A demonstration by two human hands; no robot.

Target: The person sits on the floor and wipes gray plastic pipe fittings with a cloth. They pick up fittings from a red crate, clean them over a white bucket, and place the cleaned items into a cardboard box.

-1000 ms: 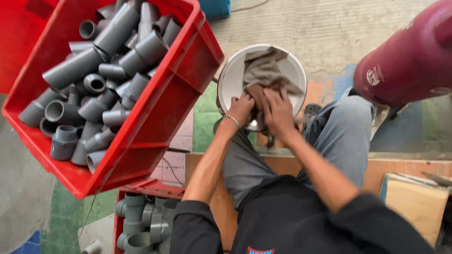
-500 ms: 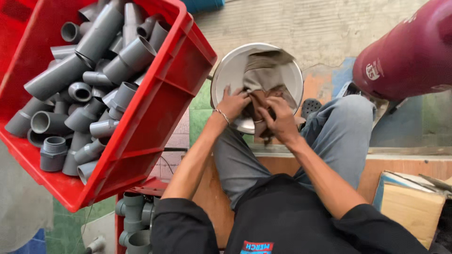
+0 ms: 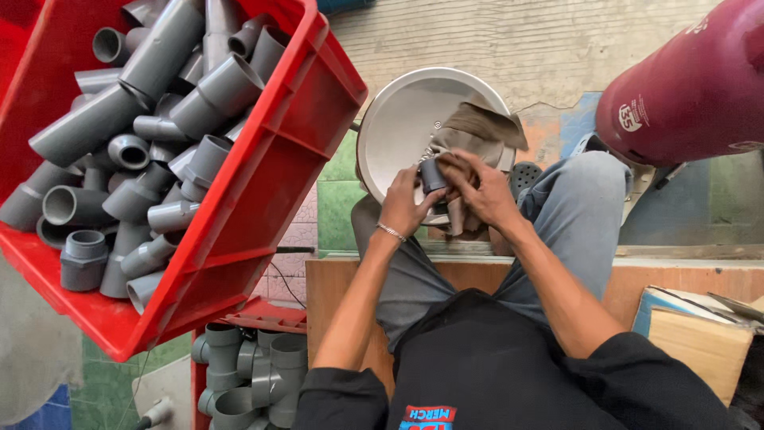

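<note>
Wiping a short grey plastic pipe fitting (image 3: 434, 173) with a brown cloth (image 3: 477, 131) above the round white basin (image 3: 398, 119).

We see the left hand (image 3: 406, 205) closed around the fitting, pinching its lower end, while the right hand (image 3: 481, 191) is clenched on a fold of the cloth pressed against the fitting's side; the rest of the cloth trails into the basin by its right rim. We judge the fitting light, stiff and smooth, perhaps slippery if damp, so it is best gripped around its cylindrical wall rather than by the open lip. The cloth is soft and bunches freely. At the left, a tilted red plastic crate (image 3: 270, 199) holds many grey pipe fittings (image 3: 151, 127), and a dark red gas cylinder (image 3: 692, 87) occupies the upper right corner.
</note>
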